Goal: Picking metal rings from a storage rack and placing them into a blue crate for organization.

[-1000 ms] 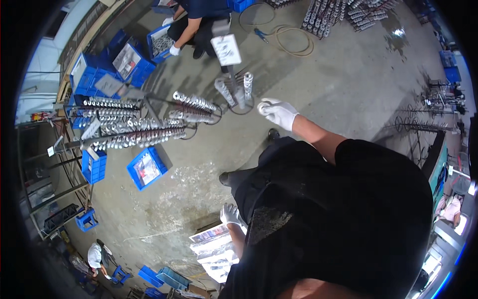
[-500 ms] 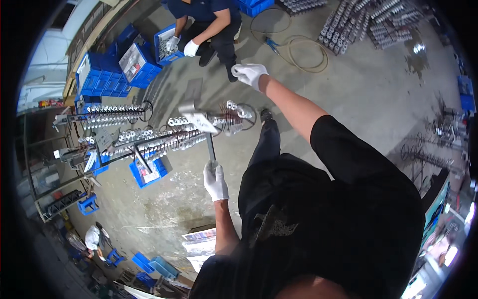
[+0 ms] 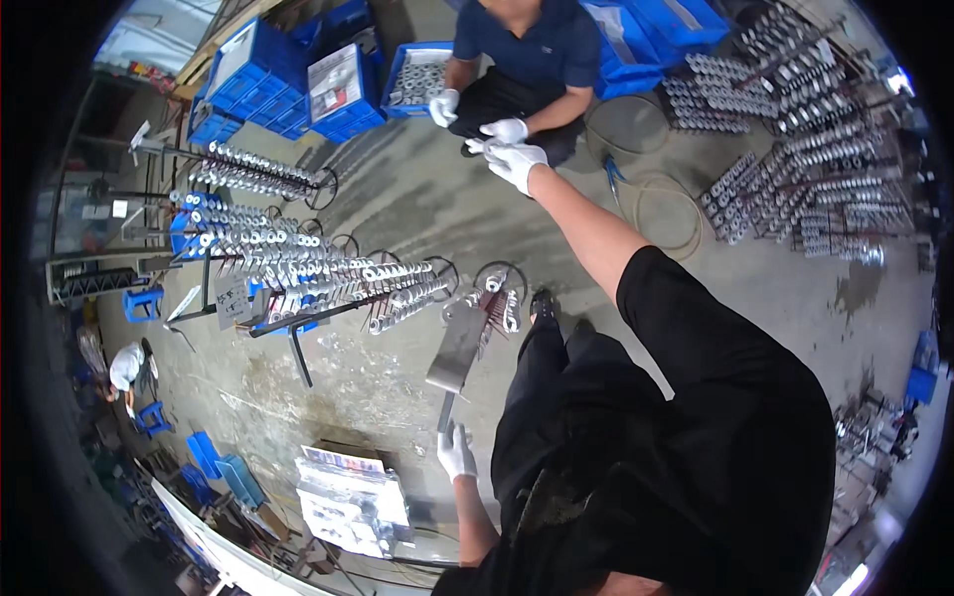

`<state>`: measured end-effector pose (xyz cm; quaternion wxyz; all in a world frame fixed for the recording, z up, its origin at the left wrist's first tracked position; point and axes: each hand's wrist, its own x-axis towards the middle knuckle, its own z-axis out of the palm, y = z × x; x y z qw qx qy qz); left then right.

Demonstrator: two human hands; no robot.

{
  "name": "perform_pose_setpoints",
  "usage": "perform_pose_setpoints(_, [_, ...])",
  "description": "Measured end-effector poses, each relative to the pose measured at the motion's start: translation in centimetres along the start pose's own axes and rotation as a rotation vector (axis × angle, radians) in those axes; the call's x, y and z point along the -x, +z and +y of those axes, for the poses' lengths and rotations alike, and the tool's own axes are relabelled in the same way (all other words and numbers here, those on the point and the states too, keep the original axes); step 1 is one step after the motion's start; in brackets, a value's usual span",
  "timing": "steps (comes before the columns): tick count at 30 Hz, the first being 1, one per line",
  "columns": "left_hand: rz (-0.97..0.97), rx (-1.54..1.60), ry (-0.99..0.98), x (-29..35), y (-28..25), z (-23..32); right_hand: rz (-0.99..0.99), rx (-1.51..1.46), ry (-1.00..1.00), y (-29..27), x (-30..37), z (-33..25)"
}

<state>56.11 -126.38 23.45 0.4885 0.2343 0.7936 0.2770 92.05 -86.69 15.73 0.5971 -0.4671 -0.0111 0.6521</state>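
Note:
My gloved left hand (image 3: 456,452) is closed round the dark flat bar of a rack, which has a bent grey metal plate (image 3: 455,350) at its upper end. Beyond the plate, silver ring-shaped parts (image 3: 494,281) hang on the rack's prongs, near a dark wheel-like hoop. My gloved right hand (image 3: 517,166) is stretched far forward, fingers together, meeting the gloved hand (image 3: 505,130) of a crouching person. What lies between the two gloves is too small and covered to make out. The person's other gloved hand (image 3: 444,107) is beside a blue crate of metal parts.
Several racks loaded with silver parts (image 3: 298,268) stand to the left; more lie at the far right (image 3: 795,189). Blue crates (image 3: 258,79) are stacked at the far left. A hose (image 3: 686,214) coils on the floor. A wrapped stack (image 3: 353,502) lies at the near left.
My right hand, which held a silver ring, has come up against the crouching person's glove. My left hand still grips the bar, whose plate has swung. The view has shifted.

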Motion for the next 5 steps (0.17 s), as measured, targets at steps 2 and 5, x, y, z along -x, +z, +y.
perform_pose_setpoints(2, [0.058, -0.014, -0.055, 1.7, -0.6, -2.7, 0.018, 0.03, 0.046, 0.1, -1.8, -0.4])
perform_pose_setpoints(5, [0.066, 0.07, -0.196, 2.8, 0.8, -4.7, 0.246, -0.448, 0.829, -0.2, -7.4, -4.9])
